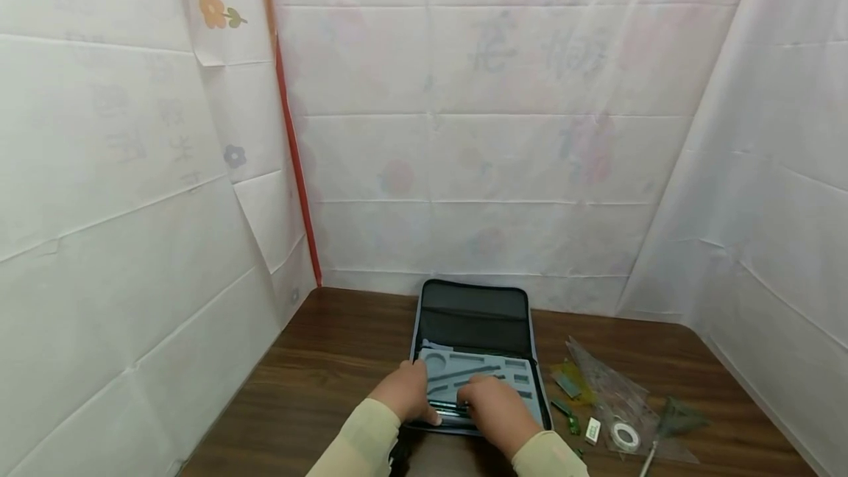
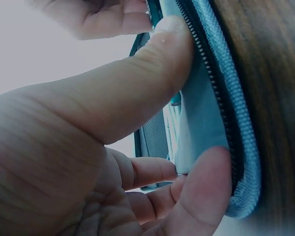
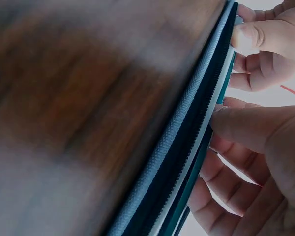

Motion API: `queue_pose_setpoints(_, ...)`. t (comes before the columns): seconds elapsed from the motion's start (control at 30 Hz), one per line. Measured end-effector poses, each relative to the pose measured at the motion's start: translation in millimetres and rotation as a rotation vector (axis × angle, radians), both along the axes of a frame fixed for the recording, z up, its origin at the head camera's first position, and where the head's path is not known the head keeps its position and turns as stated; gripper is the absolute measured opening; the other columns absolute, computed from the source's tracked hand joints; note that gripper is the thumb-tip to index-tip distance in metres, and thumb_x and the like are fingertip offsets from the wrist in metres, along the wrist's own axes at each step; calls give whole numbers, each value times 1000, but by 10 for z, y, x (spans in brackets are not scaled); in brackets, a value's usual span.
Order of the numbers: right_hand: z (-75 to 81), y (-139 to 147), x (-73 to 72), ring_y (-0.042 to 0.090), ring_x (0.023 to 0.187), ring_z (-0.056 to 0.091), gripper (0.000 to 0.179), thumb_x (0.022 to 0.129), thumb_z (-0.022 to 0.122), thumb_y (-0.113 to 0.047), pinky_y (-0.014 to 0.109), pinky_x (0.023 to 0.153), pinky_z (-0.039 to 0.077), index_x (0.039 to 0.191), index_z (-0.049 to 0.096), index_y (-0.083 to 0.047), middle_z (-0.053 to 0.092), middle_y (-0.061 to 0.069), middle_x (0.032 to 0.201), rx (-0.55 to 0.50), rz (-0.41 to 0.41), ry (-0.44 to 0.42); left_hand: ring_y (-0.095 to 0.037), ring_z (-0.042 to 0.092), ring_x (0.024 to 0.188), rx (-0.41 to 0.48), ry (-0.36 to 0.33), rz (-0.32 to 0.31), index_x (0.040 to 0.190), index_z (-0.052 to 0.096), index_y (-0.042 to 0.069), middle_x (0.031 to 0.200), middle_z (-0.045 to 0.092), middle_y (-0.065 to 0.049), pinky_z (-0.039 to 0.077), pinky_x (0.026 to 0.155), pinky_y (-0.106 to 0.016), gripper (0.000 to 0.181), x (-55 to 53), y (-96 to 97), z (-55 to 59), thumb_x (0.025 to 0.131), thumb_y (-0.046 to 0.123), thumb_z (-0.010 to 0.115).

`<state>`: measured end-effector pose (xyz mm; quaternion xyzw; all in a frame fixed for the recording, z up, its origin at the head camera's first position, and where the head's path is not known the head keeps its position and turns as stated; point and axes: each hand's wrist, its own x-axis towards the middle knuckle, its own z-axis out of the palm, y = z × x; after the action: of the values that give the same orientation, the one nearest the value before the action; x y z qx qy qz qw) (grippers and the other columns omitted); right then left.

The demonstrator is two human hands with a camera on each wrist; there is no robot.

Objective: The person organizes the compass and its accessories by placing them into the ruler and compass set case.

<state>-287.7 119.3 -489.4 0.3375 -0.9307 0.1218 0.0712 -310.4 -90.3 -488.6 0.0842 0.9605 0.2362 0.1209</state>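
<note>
An open zip case [image 1: 475, 308] with a dark lid stands on the table, holding a grey tray [image 1: 473, 364] with shaped hollows. My left hand [image 1: 405, 392] grips the tray's front left corner. Its thumb lies against the front wall in the left wrist view, other fingers bent around the corner. Farther right along the front edge is my right hand [image 1: 497, 407]; its thumb presses the pale tray edge [image 3: 196, 142] while its fingers curl behind a long dark green strip [image 3: 187, 191]. The zip teeth [image 2: 206, 59] run just below the tray wall.
Right of the case lie clear set squares [image 1: 619, 389], a roll of white tape [image 1: 625, 436], a small white block [image 1: 592, 430], a yellow sheet [image 1: 576, 381] and several small green pieces. White sheets [image 1: 464, 168] hang around the wooden table [image 1: 318, 366].
</note>
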Motion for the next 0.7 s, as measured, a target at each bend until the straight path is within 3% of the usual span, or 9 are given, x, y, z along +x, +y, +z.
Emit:
queue_pose_setpoints(0.27, -17, -30, -10, 2, 68, 57, 22, 91, 80, -2, 25, 59, 48, 89, 80, -24, 62, -11, 81, 2, -30, -28, -46, 62, 124, 7, -26, 12, 149, 48, -6, 153, 46, -36, 55, 97, -59, 97, 3, 17, -6, 76, 31, 99)
queue_pose_setpoints(0.53, -28, -118, -34, 5, 71, 60, 28, 91, 77, 2, 30, 62, 51, 85, 81, -24, 64, -12, 80, 35, -133, -57, -47, 61, 126, 8, -24, 18, 153, 44, -7, 155, 43, -37, 54, 97, -59, 101, 8, 23, -21, 76, 32, 98)
queue_pose_setpoints(0.7, -35, -185, -38, 5, 66, 52, 30, 90, 76, 3, 31, 59, 45, 76, 71, -24, 60, -12, 74, 79, -183, -25, -46, 60, 130, -11, -31, 18, 156, 41, -6, 157, 41, -37, 54, 100, -58, 104, 11, 23, -6, 78, 34, 97)
